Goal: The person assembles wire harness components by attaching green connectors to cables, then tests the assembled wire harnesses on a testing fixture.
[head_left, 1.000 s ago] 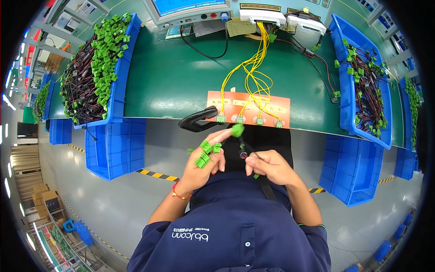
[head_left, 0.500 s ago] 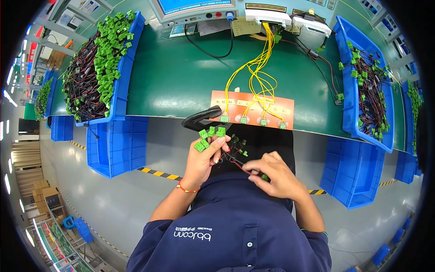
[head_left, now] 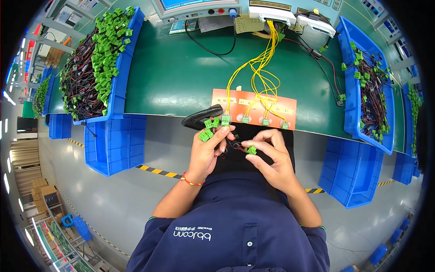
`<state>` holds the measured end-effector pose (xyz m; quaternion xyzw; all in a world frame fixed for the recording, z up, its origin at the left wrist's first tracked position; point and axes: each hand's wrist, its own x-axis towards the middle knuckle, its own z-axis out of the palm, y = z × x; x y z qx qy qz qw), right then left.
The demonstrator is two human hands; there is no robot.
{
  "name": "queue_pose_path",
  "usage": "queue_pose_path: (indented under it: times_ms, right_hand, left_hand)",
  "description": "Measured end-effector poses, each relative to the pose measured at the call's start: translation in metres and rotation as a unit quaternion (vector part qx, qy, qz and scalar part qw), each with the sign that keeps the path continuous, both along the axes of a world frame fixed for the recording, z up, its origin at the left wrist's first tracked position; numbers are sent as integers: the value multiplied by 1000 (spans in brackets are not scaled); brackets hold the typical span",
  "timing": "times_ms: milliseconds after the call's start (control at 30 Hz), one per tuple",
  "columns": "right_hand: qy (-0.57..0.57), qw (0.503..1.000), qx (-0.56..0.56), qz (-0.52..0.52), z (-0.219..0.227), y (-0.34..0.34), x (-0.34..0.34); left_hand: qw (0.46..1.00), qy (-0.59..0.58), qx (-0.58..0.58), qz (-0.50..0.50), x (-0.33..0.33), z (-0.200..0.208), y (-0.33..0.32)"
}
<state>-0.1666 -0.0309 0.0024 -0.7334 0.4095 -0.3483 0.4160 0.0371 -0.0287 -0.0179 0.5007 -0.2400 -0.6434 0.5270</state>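
Several green terminal connectors [head_left: 207,134] fan out above the thumb of my left hand [head_left: 206,154], which is closed on them and their dark wires. They are close to the bench's front edge, beside a black padded bracket [head_left: 201,117]. My right hand [head_left: 277,163] pinches another cable, whose green connector [head_left: 251,150] shows at the fingertips; its red and black wires lead toward the left hand. Just beyond, an orange-red board [head_left: 219,96] at the bench edge carries a row of green sockets [head_left: 265,122] with yellow wires [head_left: 256,68]. Dangling wires between my hands are partly hidden.
A blue bin [head_left: 118,86] heaped with green-ended cables stands at the left of the green bench [head_left: 172,77]; another blue bin [head_left: 385,136] is at the right. A tester [head_left: 199,14] stands at the back. Blue crates [head_left: 118,156] hang below the bench edge.
My right hand has risen toward the board, and the connector in its fingers is now at the fingertips. The left hand has moved slightly right, bringing its connectors nearer the leftmost socket.
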Motion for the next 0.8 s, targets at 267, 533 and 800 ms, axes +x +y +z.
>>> queue_pose_path:
  times_ms: [267, 533, 800]
  right_hand:
    - [-204, 950, 238, 4, -7, 8, 17]
    - [-348, 830, 426, -92, -29, -12, 40]
    - [-454, 743, 466, -156, -32, -9, 55]
  left_hand:
    - [974, -138, -23, -175, 27, -11, 15]
    - [957, -233, -77, -156, 18, -43, 45]
    - [931, -289, -109, -197, 17, -40, 47]
